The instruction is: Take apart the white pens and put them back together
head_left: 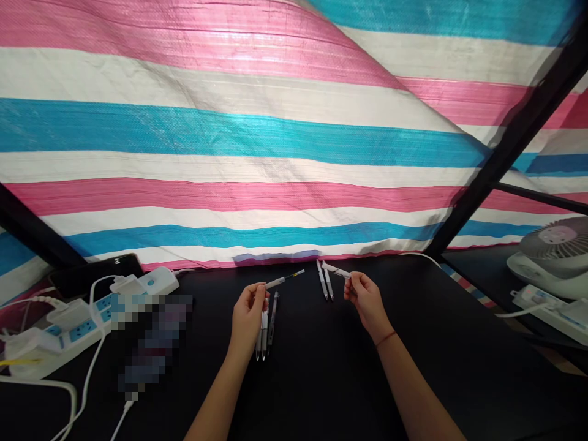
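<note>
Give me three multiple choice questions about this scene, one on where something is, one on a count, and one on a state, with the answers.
1. Where is the desk fan?
A) Far right, past the table edge
B) Left of the pens
C) In a hand

2. How many pens lie just beyond the right hand?
A) One
B) Two
C) Five

3. What is the left hand doing?
A) Lying flat
B) Gripping the fan
C) Holding a slim pen part

Answers:
1 A, it sits on a separate surface past the black table.
2 B, two pens lie side by side.
3 C, it pinches the slim part upright of the table.
</note>
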### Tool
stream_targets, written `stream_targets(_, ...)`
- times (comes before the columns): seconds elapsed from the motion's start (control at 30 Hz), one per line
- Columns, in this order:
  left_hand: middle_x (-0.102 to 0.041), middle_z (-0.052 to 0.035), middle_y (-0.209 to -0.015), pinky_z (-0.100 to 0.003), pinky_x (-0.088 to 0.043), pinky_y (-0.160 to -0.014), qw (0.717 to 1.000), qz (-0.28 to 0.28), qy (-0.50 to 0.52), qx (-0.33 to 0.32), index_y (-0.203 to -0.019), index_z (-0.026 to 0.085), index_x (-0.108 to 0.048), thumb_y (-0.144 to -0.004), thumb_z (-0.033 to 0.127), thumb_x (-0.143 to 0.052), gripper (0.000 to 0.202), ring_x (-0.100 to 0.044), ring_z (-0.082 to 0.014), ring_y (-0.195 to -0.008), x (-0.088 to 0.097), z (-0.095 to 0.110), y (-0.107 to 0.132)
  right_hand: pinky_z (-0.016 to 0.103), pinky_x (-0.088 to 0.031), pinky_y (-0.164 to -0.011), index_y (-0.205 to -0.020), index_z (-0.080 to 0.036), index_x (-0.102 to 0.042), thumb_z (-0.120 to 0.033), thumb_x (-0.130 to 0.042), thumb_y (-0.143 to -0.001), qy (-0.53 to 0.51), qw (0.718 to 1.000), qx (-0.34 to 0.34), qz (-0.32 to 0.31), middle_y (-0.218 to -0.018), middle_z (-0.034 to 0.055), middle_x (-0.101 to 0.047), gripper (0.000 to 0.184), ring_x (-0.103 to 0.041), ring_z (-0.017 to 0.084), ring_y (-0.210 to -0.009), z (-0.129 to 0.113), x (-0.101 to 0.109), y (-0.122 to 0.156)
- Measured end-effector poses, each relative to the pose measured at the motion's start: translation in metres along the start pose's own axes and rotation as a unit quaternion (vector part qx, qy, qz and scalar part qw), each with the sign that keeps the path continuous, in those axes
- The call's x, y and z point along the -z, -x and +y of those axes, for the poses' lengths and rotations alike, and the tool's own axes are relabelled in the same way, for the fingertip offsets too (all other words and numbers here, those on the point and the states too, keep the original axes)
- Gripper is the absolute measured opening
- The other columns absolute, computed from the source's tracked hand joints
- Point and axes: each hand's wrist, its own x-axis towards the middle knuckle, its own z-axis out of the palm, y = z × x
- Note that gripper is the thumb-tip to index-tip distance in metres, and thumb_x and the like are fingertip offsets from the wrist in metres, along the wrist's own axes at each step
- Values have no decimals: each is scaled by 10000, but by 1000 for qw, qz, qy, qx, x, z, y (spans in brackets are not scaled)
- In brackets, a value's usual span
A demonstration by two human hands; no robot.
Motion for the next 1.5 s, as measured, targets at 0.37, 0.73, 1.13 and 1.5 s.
stream_targets(0.37, -677, -51, -820, -303, -517, -673, 998, 7, -58, -30, -1040, 158, -618, -773, 531, -561, 462, -657, -188, -714, 14, 2, -8, 257, -488, -489, -824, -184, -617, -455, -711, -671, 69, 997, 38, -8, -726, 27, -611, 325, -558, 149, -625, 0, 0, -1)
stream_targets(0.73, -675, -29, -794, -279, -503, -662, 997, -15, -70, -34, -1034, 168, -620, -793, 497, -554, 413, -650, -170, -702, 11, 2, -6, 270, -511, -519, -865, -178, -629, -452, -681, -726, 104, 991, 63, -56, -726, 31, -621, 311, -581, 163, -664, 3, -4, 3)
stream_targets(1.13, -687, -56, -823, -283, -489, -643, 996, -74, -47, -7, -998, 152, -613, -806, 458, -554, 367, -637, -167, -675, -7, 5, 11, 273, -518, -529, -889, -160, -644, -426, -668, -751, 105, 987, 66, -103, -729, 50, -656, 300, -610, 173, -670, 5, -15, 11)
stream_targets(1.5, -692, -63, -852, -271, -482, -625, 996, -79, -40, -12, -974, 159, -600, -823, 460, -537, 343, -618, -154, -644, -7, 8, 11, 288, -517, -536, -897, -164, -654, -448, -655, -758, 145, 980, 89, -102, -753, 64, -675, 316, -630, 189, -675, 2, -14, 12)
